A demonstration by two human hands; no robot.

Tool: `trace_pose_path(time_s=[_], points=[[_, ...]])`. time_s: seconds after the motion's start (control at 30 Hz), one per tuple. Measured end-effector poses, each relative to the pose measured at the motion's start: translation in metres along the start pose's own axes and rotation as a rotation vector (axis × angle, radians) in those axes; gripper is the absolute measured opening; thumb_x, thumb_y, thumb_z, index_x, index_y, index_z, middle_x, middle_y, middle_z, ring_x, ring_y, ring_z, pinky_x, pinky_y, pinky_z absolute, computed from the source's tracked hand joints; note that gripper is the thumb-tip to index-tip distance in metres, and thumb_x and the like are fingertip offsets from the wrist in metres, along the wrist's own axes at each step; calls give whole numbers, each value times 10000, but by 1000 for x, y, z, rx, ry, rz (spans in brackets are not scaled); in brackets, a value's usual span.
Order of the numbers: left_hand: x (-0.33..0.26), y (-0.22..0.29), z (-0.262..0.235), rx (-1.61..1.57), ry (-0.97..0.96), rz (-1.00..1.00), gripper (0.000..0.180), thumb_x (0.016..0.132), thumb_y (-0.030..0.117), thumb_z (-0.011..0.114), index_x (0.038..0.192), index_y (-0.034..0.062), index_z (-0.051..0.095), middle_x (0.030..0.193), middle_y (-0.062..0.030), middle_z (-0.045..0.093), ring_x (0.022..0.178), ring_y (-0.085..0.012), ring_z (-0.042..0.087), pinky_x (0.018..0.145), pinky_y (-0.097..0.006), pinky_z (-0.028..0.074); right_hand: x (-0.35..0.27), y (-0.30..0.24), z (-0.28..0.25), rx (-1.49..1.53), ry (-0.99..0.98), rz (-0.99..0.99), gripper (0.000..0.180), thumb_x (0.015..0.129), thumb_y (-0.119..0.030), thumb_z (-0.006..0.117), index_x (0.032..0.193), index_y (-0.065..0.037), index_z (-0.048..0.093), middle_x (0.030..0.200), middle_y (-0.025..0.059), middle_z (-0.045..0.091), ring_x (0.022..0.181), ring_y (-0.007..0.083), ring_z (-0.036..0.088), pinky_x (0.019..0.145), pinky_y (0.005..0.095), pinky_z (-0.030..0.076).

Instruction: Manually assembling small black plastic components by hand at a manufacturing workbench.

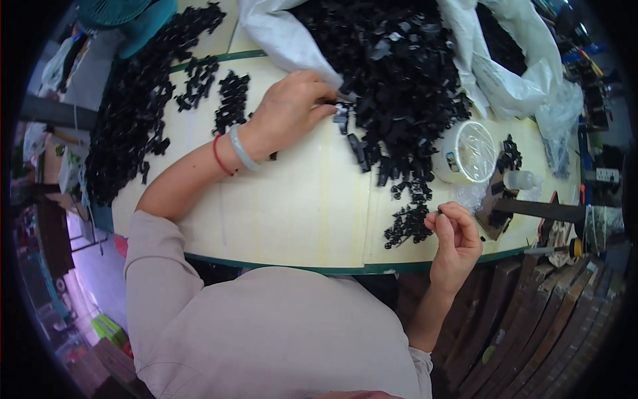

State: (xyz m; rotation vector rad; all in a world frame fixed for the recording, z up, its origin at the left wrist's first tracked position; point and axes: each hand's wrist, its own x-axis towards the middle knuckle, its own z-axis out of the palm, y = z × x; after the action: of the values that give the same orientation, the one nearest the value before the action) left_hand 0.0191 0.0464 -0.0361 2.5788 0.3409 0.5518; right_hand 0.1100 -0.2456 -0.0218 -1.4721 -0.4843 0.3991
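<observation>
Three groups of black parts occupy the left of the pale table (286, 213) on my feed: a broad spread (126, 126) below the teal fan (143, 30), a small cluster (197, 83) and a stacked row (231, 100). Next to the row I have the left hand (292, 110), red cord (219, 156) and pale bangle (244, 147) at its wrist. Its fingers are bent, thumb toward a black part (342, 118) at the edge of the main heap (399, 86); I cannot tell whether it grips anything. Nearer the front edge lies a pile of small pieces (409, 223). Just beside that pile, my right hand (457, 239) pinches a small black piece (439, 211) between thumb and fingertips. Beyond it stands a white tub (446, 151) lined with clear film; farther right, I record a translucent bottle (522, 179).
</observation>
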Motion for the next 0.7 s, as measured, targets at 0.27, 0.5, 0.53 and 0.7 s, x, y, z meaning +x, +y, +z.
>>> trace_pose_path(time_s=[0.27,0.5,0.53,0.7], points=[[-8,-5,-1,90,183,136,178,719,5,647,891,11,602,847,-119,608,723,-265,614,631,-324,503,18,-6,-2,-204,113,-122,147,828,102,544,957,73,609,1005,130,581,763,178,626,710,274,529],[-28,27,5,-229,268,41,102,814,62,583,894,14,542,801,-107,539,699,-269,599,595,-339,490,22,14,-14,-205,216,-279,147,845,87,501,972,59,571,1052,149,552,807,187,561,741,280,498],[-37,29,3,-308,234,-50,106,844,72,599,927,17,562,838,-109,595,707,-241,611,611,-305,496,24,17,-16,-193,184,-278,147,845,87,501,972,59,571,1052,149,552,807,187,561,741,280,498],[-67,38,1,-655,191,-373,112,852,54,585,952,19,551,900,-77,616,744,-230,617,653,-301,496,31,21,-8,-172,129,-211,196,860,64,503,1040,49,578,996,128,573,745,168,546,686,256,475]])
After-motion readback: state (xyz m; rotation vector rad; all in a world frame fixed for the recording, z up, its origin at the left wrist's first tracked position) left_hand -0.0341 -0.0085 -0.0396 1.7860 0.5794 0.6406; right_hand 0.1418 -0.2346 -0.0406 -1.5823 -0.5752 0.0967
